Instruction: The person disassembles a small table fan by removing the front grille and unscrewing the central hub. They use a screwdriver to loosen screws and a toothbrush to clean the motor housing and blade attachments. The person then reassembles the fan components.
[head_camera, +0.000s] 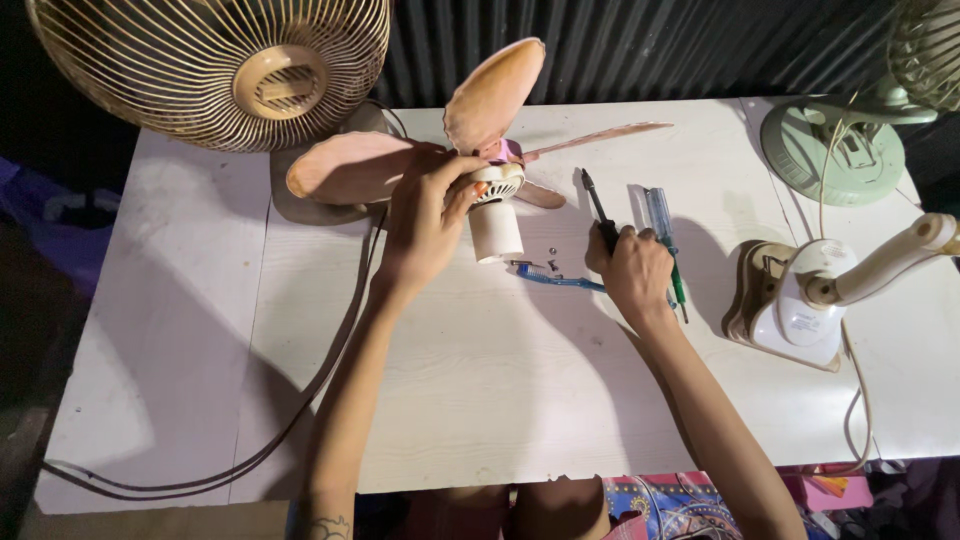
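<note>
Head view: your left hand (425, 215) grips the fan motor (495, 205), blades still on; right hand (632, 268) closes on a screwdriver (598, 205); loose screws (550, 262) lie between.

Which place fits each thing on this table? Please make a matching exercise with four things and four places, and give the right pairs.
Things:
1. fan blade assembly
2. black-handled screwdriver
3. blue toothbrush
4. wire fan guard

Places:
A. standing at the table's far left corner
B. held by the left hand
C. lying flat between the two hands
D. gripped in the right hand

Pairs: 1-B, 2-D, 3-C, 4-A
</note>
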